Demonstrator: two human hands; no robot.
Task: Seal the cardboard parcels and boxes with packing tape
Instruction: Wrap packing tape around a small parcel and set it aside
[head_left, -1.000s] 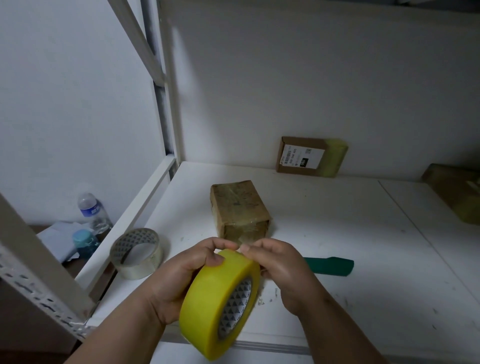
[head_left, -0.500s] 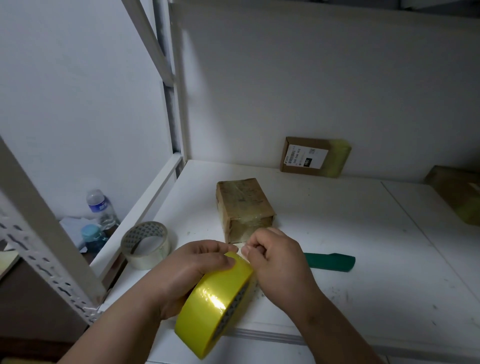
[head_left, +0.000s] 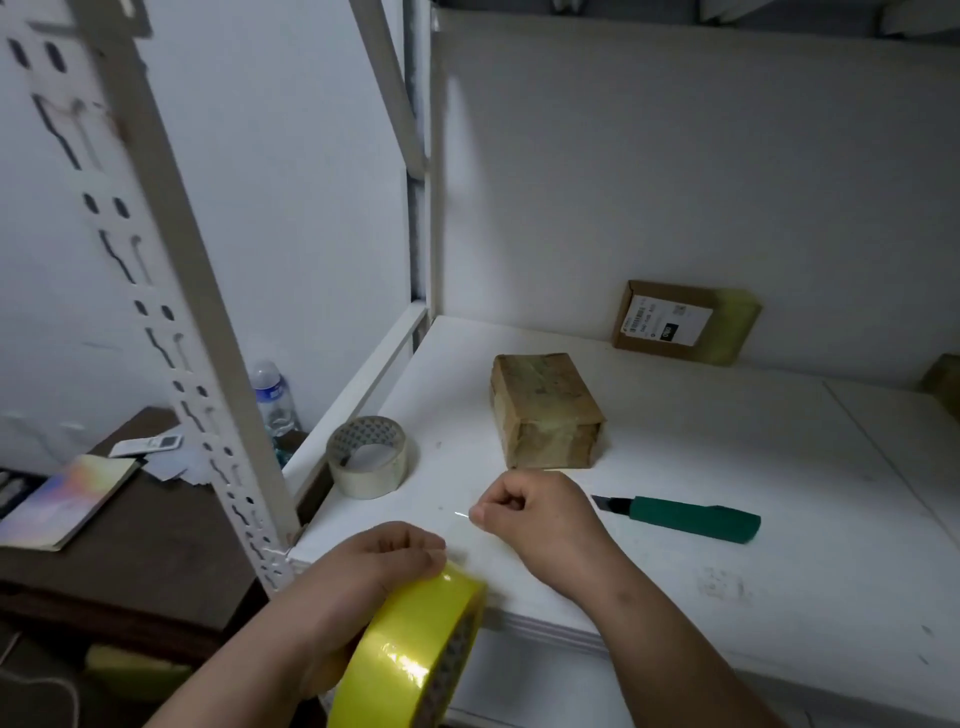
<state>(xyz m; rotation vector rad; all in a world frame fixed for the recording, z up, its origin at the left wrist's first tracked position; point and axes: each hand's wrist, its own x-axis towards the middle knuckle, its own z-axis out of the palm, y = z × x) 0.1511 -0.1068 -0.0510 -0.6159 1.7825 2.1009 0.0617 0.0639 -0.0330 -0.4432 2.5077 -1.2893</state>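
Observation:
My left hand (head_left: 387, 564) grips a big yellow tape roll (head_left: 415, 649) at the shelf's front edge. A little to the right and further in, my right hand (head_left: 535, 514) pinches the free end of the tape, and a short clear strip stretches between roll and fingers. A small brown cardboard parcel (head_left: 545, 408), wrapped in tape, lies on the white shelf (head_left: 727, 519) just beyond my right hand. A flat box with a white label (head_left: 670, 322) leans on the back wall.
A clear tape roll (head_left: 366, 457) stands at the shelf's left edge. A green utility knife (head_left: 685, 519) with its blade out lies right of my right hand. Another brown box (head_left: 943, 379) sits at far right. A perforated rack post (head_left: 171, 291), water bottle (head_left: 272, 397) and side table (head_left: 130, 545) are left.
My right hand has drawn away from the roll toward the parcel, peeling out a strip of tape. The roll has dropped lower, and the view has swung left.

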